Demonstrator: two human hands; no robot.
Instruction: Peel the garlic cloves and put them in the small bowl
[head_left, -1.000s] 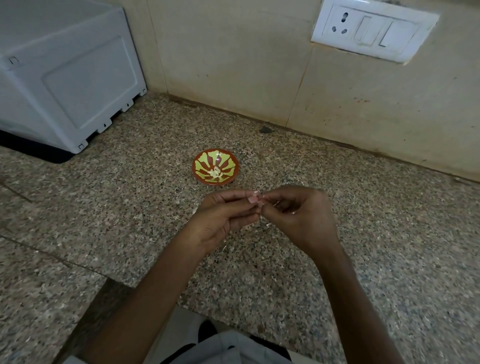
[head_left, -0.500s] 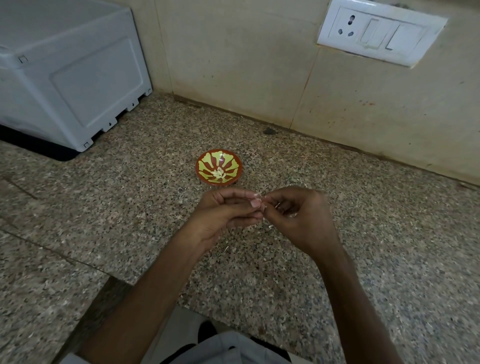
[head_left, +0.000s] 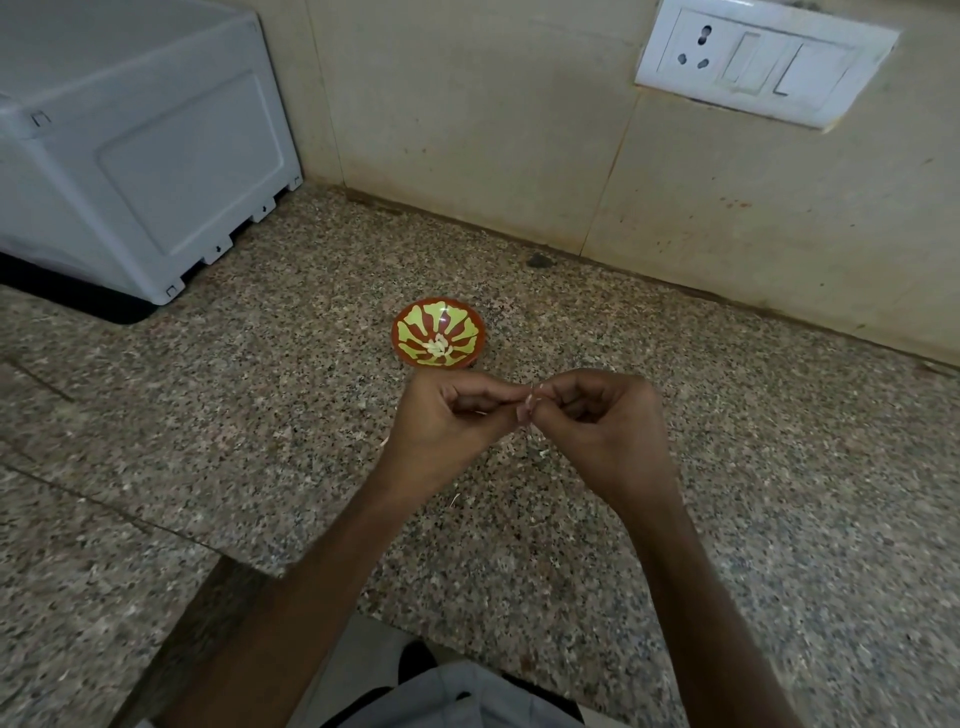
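A small red bowl (head_left: 439, 332) with a yellow-green pattern sits on the speckled granite counter, with several pale peeled cloves (head_left: 439, 345) lying in its middle. Just in front of it, my left hand (head_left: 447, 423) and my right hand (head_left: 605, 423) meet fingertip to fingertip. Between them they pinch one small garlic clove (head_left: 530, 401), mostly hidden by the fingers; only a pale sliver and a thin wisp of skin show.
A grey-white appliance (head_left: 140, 150) stands at the back left. The tiled wall carries a white socket and switch plate (head_left: 763, 60). Bits of garlic skin (head_left: 543, 453) lie on the counter (head_left: 260, 415) under my hands. The counter's front edge runs near my body.
Both hands stay together on the clove, with the fingers shifting slightly. The view has tilted a little; the bowl has not moved.
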